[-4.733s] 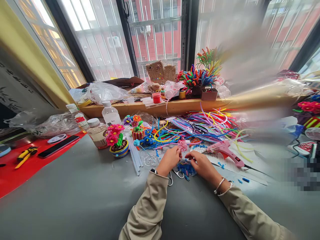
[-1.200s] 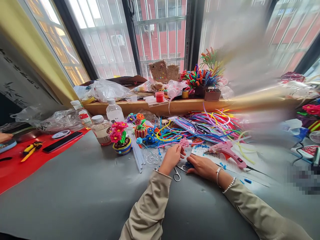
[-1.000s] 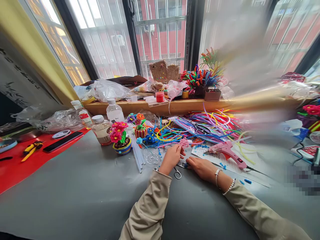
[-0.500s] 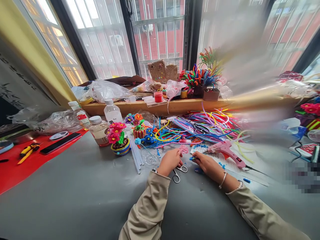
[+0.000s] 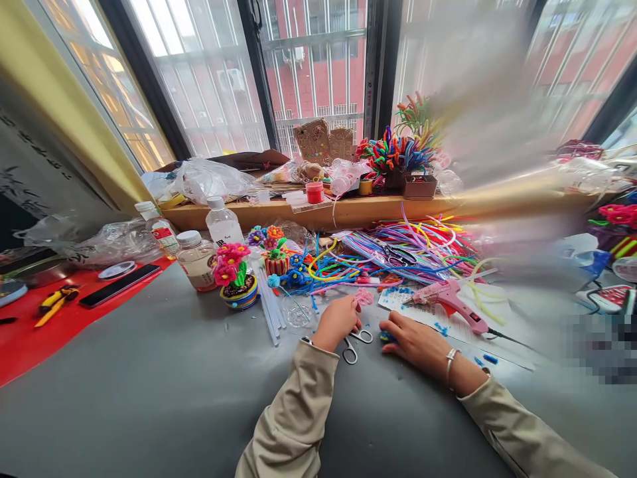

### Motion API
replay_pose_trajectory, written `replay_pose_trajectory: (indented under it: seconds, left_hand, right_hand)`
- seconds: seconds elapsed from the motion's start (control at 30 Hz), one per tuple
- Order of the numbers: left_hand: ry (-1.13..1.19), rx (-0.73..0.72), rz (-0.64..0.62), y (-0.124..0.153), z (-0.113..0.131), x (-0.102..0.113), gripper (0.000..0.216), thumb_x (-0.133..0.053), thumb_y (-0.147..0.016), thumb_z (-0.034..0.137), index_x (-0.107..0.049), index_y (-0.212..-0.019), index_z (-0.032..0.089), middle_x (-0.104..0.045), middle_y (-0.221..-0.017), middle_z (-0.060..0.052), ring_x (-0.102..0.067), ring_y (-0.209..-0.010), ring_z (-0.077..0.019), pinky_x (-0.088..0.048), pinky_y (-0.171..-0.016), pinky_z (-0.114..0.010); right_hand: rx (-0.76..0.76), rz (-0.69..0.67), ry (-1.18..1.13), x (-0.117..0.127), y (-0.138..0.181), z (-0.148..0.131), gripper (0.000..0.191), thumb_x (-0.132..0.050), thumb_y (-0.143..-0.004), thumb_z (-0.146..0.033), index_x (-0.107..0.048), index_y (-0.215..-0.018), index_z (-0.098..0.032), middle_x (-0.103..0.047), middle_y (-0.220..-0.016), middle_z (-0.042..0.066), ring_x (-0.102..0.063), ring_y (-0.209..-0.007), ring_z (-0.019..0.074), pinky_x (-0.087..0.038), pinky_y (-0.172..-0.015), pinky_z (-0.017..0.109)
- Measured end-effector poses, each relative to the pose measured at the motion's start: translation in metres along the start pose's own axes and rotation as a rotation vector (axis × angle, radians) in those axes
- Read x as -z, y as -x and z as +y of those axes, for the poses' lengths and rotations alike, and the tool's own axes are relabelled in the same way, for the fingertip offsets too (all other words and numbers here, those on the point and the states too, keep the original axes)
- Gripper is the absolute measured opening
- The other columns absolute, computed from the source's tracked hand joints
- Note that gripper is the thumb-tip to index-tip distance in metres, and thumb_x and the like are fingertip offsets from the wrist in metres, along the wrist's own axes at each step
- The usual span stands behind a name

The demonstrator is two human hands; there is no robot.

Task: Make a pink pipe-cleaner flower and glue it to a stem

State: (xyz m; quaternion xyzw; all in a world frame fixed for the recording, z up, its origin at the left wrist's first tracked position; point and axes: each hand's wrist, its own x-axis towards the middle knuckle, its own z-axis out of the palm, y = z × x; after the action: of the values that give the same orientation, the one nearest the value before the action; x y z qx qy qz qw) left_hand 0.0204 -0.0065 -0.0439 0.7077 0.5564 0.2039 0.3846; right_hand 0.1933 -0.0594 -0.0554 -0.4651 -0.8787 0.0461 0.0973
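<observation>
My left hand (image 5: 338, 323) is closed, and a pink fuzzy pipe-cleaner flower (image 5: 364, 296) sticks out from its fingertips. White-handled scissors (image 5: 350, 352) lie under and beside that hand, their blades hidden by it. On the grey table, my right hand (image 5: 415, 342) rests low with curled fingers around a blue fuzzy piece (image 5: 386, 337), mostly covered by the fingers. Just behind the right hand lies a pink hot glue gun (image 5: 460, 303) on a sheet of paper (image 5: 502, 344). Blue fuzz scraps (image 5: 490, 359) are scattered near the right wrist.
Several glue sticks (image 5: 270, 309) and a clear dish (image 5: 297, 312) lie left of my hands. A potted pink flower (image 5: 239, 292) stands beside bottles (image 5: 194, 259). Loose pipe cleaners (image 5: 368, 255) are heaped behind. A phone (image 5: 119, 285) and yellow pliers (image 5: 57, 304) lie far left.
My right hand has moved down toward the table, onto the blue fuzzy piece that lay beneath it. The left hand has barely moved and still holds the pink flower.
</observation>
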Motion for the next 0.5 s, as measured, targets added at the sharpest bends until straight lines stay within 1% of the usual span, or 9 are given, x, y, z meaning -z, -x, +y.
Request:
replay_pose_trajectory:
  seconds: [0.03,0.07,0.17,0.23,0.33,0.5]
  left_hand:
    - [0.0,0.01,-0.005,0.0,0.0,0.0,0.026,-0.027,-0.078,0.025,-0.051,-0.076,0.015,-0.056,-0.05,0.0,-0.051,-0.04,-0.0096,-0.039,-0.044,-0.019]
    - [0.001,0.024,-0.008,0.0,0.001,0.001,0.026,-0.027,-0.078,0.025,-0.051,-0.076,0.015,-0.056,-0.048,0.0,-0.051,-0.04,-0.0096,-0.039,-0.043,-0.019]
    - [0.009,0.07,0.013,0.001,0.002,0.002,0.027,-0.025,-0.079,0.025,-0.05,-0.079,0.015,-0.056,-0.049,0.0,-0.05,-0.039,-0.0098,-0.038,-0.041,-0.019]
    - [0.001,0.066,0.057,0.001,0.003,0.003,0.027,-0.025,-0.079,0.025,-0.051,-0.079,0.016,-0.057,-0.05,-0.001,-0.05,-0.039,-0.0097,-0.037,-0.041,-0.018]
    - [-0.008,0.04,0.135,0.0,0.005,0.005,0.027,-0.025,-0.08,0.025,-0.051,-0.078,0.017,-0.058,-0.052,-0.001,-0.052,-0.041,-0.0099,-0.038,-0.045,-0.019]
    - [-0.009,0.013,0.175,0.0,0.004,0.006,0.028,-0.024,-0.08,0.027,-0.051,-0.078,0.018,-0.059,-0.056,-0.001,-0.053,-0.044,-0.0109,-0.039,-0.049,-0.021]
  right_hand:
    - [-0.006,-0.006,0.038,-0.003,-0.002,-0.003,0.02,-0.04,-0.08,-0.031,-0.05,-0.091,-0.017,-0.052,-0.084,0.008,-0.053,-0.069,0.0177,-0.04,-0.057,0.027]
    - [-0.03,-0.006,0.066,-0.006,-0.004,-0.005,0.016,-0.038,-0.081,-0.023,-0.051,-0.086,-0.017,-0.052,-0.081,0.007,-0.053,-0.067,0.0172,-0.039,-0.055,0.027]
    - [-0.095,0.001,0.088,-0.012,-0.009,-0.011,0.02,-0.031,-0.079,-0.009,-0.05,-0.081,-0.016,-0.053,-0.079,0.008,-0.052,-0.06,0.0154,-0.036,-0.049,0.025]
    - [-0.126,0.016,0.08,-0.012,-0.013,-0.012,0.021,-0.029,-0.08,-0.008,-0.048,-0.082,-0.016,-0.052,-0.08,0.008,-0.051,-0.059,0.0141,-0.035,-0.048,0.024]
    - [-0.151,0.043,0.054,-0.011,-0.023,-0.015,0.019,-0.029,-0.081,-0.01,-0.046,-0.084,-0.017,-0.052,-0.083,0.007,-0.052,-0.063,0.0138,-0.035,-0.05,0.024]
    - [-0.158,0.035,-0.008,-0.012,-0.042,-0.023,0.016,-0.031,-0.08,-0.012,-0.046,-0.08,-0.017,-0.053,-0.084,0.008,-0.052,-0.064,0.016,-0.034,-0.049,0.025]
